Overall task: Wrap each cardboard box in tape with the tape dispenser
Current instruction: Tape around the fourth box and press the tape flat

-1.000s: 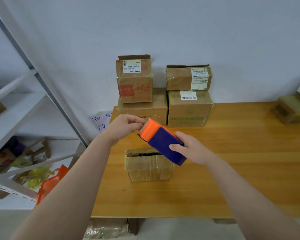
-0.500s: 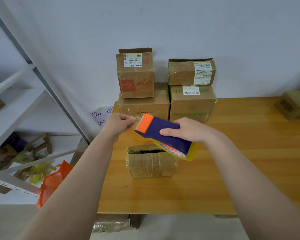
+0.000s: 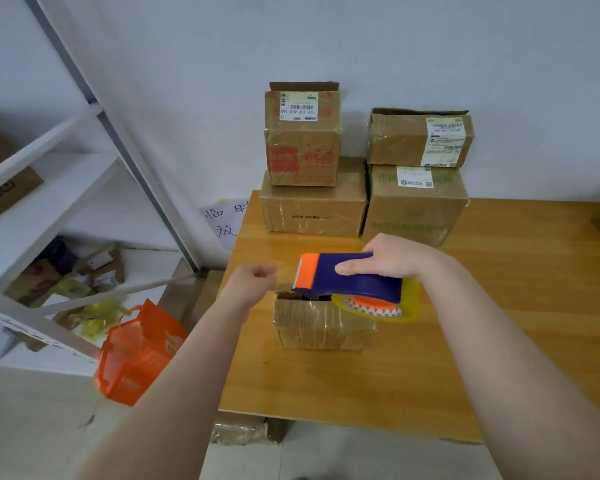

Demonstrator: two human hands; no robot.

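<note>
Head view: the right grip (image 3: 392, 259) is clamped on the tape dispenser (image 3: 352, 277), fingers curled over the far side of its blue body and the thumb lying along the near side. The dispenser lies roughly level, and its orange end points away from this grip toward the left grip (image 3: 252, 282). The yellow tape roll (image 3: 378, 308) hangs just under the right grip.

The left grip is drawn together, its fingers curled in against the thumb. It is just beside the orange end but apart from it. Whether a strip of clear tape is pinched there cannot be told.

The small cardboard box (image 3: 323, 325) stands on the desk (image 3: 430, 368) directly below the dispenser, between the two grips and lower than both. Its sides are shiny with tape, and a dark gap shows at its top under the dispenser's nose.

Beyond both grips four stacked boxes (image 3: 314, 209) stand against the wall, two below and two on top, some with printed labels. A handwritten paper sign (image 3: 224, 221) hangs beyond the left grip, off the desk's edge.

Well to the outside of the left grip there is a white shelf rack (image 3: 49, 202) with packages on its lower level. An orange bag (image 3: 136, 355) sits by its foot, lower than the left grip.
</note>
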